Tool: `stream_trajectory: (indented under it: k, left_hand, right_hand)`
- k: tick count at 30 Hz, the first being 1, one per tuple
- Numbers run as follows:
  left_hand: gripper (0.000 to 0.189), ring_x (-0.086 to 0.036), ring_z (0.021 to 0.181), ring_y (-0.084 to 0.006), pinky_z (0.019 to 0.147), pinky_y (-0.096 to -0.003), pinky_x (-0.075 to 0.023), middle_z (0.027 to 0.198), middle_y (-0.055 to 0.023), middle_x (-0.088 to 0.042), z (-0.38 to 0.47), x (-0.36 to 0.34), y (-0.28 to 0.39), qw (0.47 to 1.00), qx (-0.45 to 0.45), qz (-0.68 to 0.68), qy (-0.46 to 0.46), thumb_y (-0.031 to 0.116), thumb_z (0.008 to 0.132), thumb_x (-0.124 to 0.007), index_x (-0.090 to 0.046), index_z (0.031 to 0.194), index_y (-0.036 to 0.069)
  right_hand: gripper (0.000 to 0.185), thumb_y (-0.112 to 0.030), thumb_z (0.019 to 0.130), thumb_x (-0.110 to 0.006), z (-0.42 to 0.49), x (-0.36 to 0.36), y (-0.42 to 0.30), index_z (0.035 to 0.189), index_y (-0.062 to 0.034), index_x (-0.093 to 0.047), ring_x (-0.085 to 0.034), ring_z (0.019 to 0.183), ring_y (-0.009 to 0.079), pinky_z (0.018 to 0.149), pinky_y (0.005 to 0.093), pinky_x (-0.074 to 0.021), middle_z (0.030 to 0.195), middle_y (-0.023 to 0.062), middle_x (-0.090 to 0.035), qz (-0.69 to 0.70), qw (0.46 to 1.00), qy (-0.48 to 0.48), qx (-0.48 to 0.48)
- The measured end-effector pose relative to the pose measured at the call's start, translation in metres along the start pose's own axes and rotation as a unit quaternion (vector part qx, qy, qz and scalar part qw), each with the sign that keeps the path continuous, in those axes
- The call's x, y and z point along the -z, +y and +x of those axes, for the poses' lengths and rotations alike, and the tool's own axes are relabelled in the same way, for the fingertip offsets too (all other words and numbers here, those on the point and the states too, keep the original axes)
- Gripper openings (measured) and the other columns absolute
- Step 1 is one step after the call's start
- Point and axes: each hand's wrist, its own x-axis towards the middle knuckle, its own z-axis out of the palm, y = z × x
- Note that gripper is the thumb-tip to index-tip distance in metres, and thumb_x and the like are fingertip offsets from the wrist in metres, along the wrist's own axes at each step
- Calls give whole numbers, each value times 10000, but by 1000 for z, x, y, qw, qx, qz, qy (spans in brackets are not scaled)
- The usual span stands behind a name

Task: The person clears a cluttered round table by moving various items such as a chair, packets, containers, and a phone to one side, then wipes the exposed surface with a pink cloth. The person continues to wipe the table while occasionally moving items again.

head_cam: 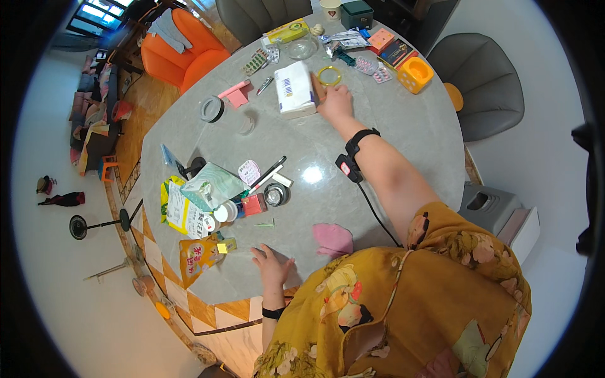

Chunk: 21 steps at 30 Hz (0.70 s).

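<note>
My right hand (pixel 334 101) is stretched across the grey table (pixel 378 184), its fingers on a brown flat item (pixel 317 89) beside a white tissue pack (pixel 294 89). Whether the fingers grip that item cannot be made out. Just beyond them lies a yellow ring (pixel 329 75). My left hand (pixel 272 265) rests at the near table edge with fingers spread, holding nothing. Left of it are a small yellow box (pixel 227 245) and an orange snack bag (pixel 196 257). A pink cloth (pixel 332 239) lies between my arms.
A clear jar (pixel 236 120) lies on its side at the left, near a pink stand (pixel 236 94). Bags, bottles and a black-lidded jar (pixel 276 194) cluster nearer. Pill packs, boxes, a glass bowl (pixel 301 48) and an orange dice-shaped holder (pixel 415 75) line the far side. Chairs surround the table.
</note>
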Motion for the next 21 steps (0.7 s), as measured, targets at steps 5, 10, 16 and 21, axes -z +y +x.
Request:
stream_trajectory:
  k: [5,10,16,21]
  left_hand:
    - [1150,-162,1429,-610,1171,-520,-311,1596,-369,-43,-1,3,2,1000,-3,-5,2,348,721,-875,-177,1559,-17]
    - [1137,-157,1427,-615,1167,-519,-316,1597,-368,-37,-4,5,2,1000,-3,-13,-4,347,729,-869,-183,1555,-26]
    - [1157,-139,1434,-611,1174,-517,-301,1592,-378,-29,1,0,2,1000,-3,-6,-1,366,722,-871,-175,1552,-40]
    - [1171,-132,1434,-612,1183,-522,-277,1588,-386,-27,1,0,-2,1000,-12,-17,-2,361,712,-879,-171,1553,-44]
  right_hand:
    - [339,-50,731,-719,-36,-25,-12,1061,-108,-666,-550,1105,346,947,424,-486,1153,121,-564,54,992,-7,112]
    - [321,-4,733,-683,-65,-32,-16,1038,-100,-657,-560,1097,333,924,430,-495,1108,101,-571,77,988,-13,136]
    - [252,-46,759,-693,-102,-28,-8,1003,-75,-634,-560,1071,361,911,455,-496,1115,142,-552,76,981,-55,170]
    - [355,-88,743,-731,-148,-13,-11,1084,-93,-634,-583,1046,367,920,447,-508,1117,141,-562,43,960,-135,242]
